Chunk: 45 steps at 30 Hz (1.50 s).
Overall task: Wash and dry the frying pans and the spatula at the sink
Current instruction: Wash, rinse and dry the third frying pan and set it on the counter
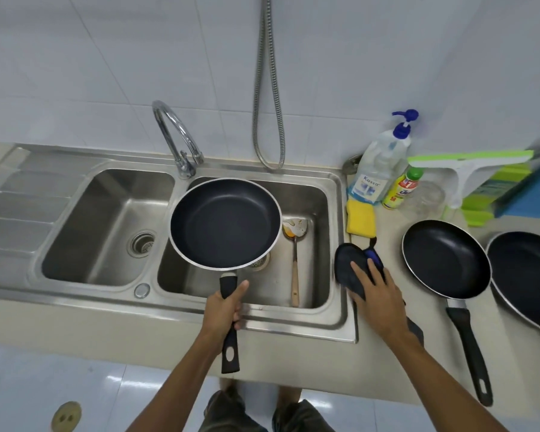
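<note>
White glossy tile wall (106, 57) beyond left hand (223, 310); beige countertop (309, 360) under right hand (378, 294); pale glossy floor tiles (44, 378) nearer, below-left.

Both forearms are seen bare up to the frame edge. The left hand (223, 310) and right hand (376, 291) are bare. Creased dark olive-grey legwear (296, 416) is worn.

home kitchen: steel double sink (337, 194), tiles

We count frying pans 3: centre pan (225, 222) at 12 o'clock, middle pan (446, 260) and edge pan (527, 275) at 3 o'clock | spatula (294, 244) 1 | basins 2: left basin (106, 226), right basin (318, 207) | tap (176, 135) 1 | bottles 2 at 2 o'clock: pump bottle (376, 173), yellow bottle (401, 191) | yellow sponge (360, 219) 1 | squeegee (462, 179) 1 | hands 2: left hand (225, 310), right hand (378, 294)
</note>
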{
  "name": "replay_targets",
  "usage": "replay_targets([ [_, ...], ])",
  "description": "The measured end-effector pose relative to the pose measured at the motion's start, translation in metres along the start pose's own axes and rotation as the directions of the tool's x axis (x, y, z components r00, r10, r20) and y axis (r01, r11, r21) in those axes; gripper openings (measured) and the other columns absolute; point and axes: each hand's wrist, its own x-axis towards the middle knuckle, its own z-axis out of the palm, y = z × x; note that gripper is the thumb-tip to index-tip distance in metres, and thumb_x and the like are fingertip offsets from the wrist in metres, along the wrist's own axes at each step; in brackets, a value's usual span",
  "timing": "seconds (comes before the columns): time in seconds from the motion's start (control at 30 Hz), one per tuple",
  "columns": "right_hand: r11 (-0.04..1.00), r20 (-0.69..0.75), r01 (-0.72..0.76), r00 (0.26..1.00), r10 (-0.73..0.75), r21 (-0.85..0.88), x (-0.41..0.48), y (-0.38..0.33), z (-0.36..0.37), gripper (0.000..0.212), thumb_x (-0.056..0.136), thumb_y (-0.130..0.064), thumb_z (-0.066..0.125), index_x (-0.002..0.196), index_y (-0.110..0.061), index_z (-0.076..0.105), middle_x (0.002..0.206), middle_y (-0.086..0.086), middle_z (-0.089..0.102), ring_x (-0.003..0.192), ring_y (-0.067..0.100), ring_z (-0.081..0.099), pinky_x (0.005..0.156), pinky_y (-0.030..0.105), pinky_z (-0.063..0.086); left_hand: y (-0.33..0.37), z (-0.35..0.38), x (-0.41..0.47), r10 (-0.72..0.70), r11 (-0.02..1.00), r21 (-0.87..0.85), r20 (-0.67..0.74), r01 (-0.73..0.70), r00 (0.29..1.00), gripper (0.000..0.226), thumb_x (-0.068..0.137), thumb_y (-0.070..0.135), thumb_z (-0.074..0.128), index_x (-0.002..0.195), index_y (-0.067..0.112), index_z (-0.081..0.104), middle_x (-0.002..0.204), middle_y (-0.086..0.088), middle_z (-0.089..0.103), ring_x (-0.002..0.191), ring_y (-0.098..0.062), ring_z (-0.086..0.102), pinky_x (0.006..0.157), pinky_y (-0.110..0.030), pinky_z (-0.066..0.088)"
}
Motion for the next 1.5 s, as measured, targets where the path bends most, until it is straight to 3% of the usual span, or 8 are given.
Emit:
replay_targets([
  [0.1, 0.976, -0.018, -0.014, 1.0, 0.018, 0.219, -0.001, 0.009, -0.006, 0.062, 0.086, 0.003, 0.067, 0.142, -0.021, 0.056, 0.141, 0.013, 0.06, 0.123, 0.038, 0.056, 0.094, 0.046, 0.053, 0.006, 0.0, -0.006, 0.004, 1.0, -0.009, 0.005, -0.004, 1.0, 0.044, 0.091, 0.039, 0.076, 0.074, 0.016, 0.042, 0.055, -0.001, 0.032, 0.043, -0.012, 0.032, 0.038, -0.023, 0.033],
  [0.23, 0.802, 0.018, -0.163, 0.982, 0.187, 0.575, 0.024, -0.006, -0.055, 0.025, 0.095, -0.015, 0.066, 0.119, -0.019, 0.07, 0.109, 0.014, 0.074, 0.102, 0.038, 0.066, 0.075, 0.033, 0.042, 0.01, -0.003, -0.008, 0.013, 1.0, 0.028, 0.013, -0.014, 1.0, 0.048, 0.093, 0.036, 0.074, 0.07, 0.02, 0.036, 0.053, 0.001, 0.027, 0.041, -0.011, 0.028, 0.037, -0.023, 0.028],
  [0.37, 0.531, -0.004, -0.045, 0.996, 0.092, 0.846, 0.053, -0.085, -0.126, 0.009, 0.093, -0.03, 0.069, 0.1, -0.035, 0.071, 0.102, -0.005, 0.074, 0.102, 0.022, 0.067, 0.09, 0.041, 0.052, 0.016, -0.008, -0.009, -0.008, 1.0, 0.022, 0.068, 0.007, 0.998, 0.042, 0.098, 0.03, 0.069, 0.073, 0.019, 0.037, 0.053, 0.003, 0.027, 0.04, -0.01, 0.026, 0.036, -0.021, 0.027],
  [0.53, 0.589, -0.207, 0.311, 0.949, -0.239, 0.746, 0.074, -0.22, -0.179, 0.031, 0.092, -0.039, 0.066, 0.123, -0.037, 0.065, 0.117, -0.017, 0.071, 0.109, 0.008, 0.063, 0.096, 0.03, 0.048, 0.022, -0.019, -0.013, 0.006, 0.999, 0.047, 0.173, -0.014, 0.985, 0.04, 0.098, 0.032, 0.068, 0.074, 0.019, 0.038, 0.054, 0.001, 0.029, 0.041, -0.011, 0.027, 0.037, -0.023, 0.026],
  [0.67, 0.786, 0.233, 0.414, 0.797, -0.557, 0.46, 0.071, -0.306, -0.124, 0.072, 0.089, -0.075, 0.036, 0.152, -0.04, 0.032, 0.157, -0.002, 0.043, 0.142, 0.027, 0.043, 0.114, 0.051, 0.038, 0.032, -0.034, -0.016, -0.006, 0.996, 0.089, 0.249, -0.017, 0.968, 0.034, 0.099, 0.028, 0.067, 0.077, 0.015, 0.044, 0.051, 0.002, 0.035, 0.038, -0.011, 0.028, 0.037, -0.024, 0.027],
  [0.83, 0.786, 0.417, 0.492, 0.668, -0.617, 0.375, 0.061, -0.324, -0.079, 0.056, 0.109, -0.045, 0.017, 0.161, -0.033, 0.004, 0.17, -0.006, 0.0, 0.156, 0.017, -0.001, 0.125, 0.048, 0.01, 0.04, -0.055, -0.011, -0.056, 0.983, 0.183, 0.251, 0.009, 0.966, 0.029, 0.094, 0.028, 0.07, 0.086, 0.011, 0.048, 0.053, -0.003, 0.035, 0.039, -0.016, 0.028, 0.039, -0.025, 0.029],
  [1.27, 0.967, 0.001, 0.251, 0.968, -0.251, -0.03, 0.182, -0.309, -0.066, 0.062, 0.105, -0.033, 0.031, 0.161, -0.016, 0.012, 0.168, 0.01, 0.014, 0.155, 0.028, 0.012, 0.124, 0.049, 0.018, 0.052, -0.09, -0.009, 0.037, 0.958, 0.268, 0.241, -0.103, 0.97, 0.028, 0.095, 0.027, 0.067, 0.079, 0.013, 0.05, 0.051, -0.001, 0.042, 0.038, -0.015, 0.036, 0.04, -0.027, 0.036],
  [1.5, 0.984, 0.229, 0.058, 0.969, -0.097, 0.171, 0.092, -0.269, -0.063, 0.058, 0.101, -0.045, 0.026, 0.152, -0.019, 0.036, 0.149, 0.014, 0.05, 0.127, 0.04, 0.055, 0.101, 0.048, 0.045, 0.052, -0.095, 0.0, 0.059, 0.943, 0.306, 0.223, -0.127, 0.973, 0.028, 0.096, 0.023, 0.066, 0.076, 0.014, 0.048, 0.049, -0.004, 0.043, 0.036, -0.019, 0.037, 0.039, -0.026, 0.036],
])
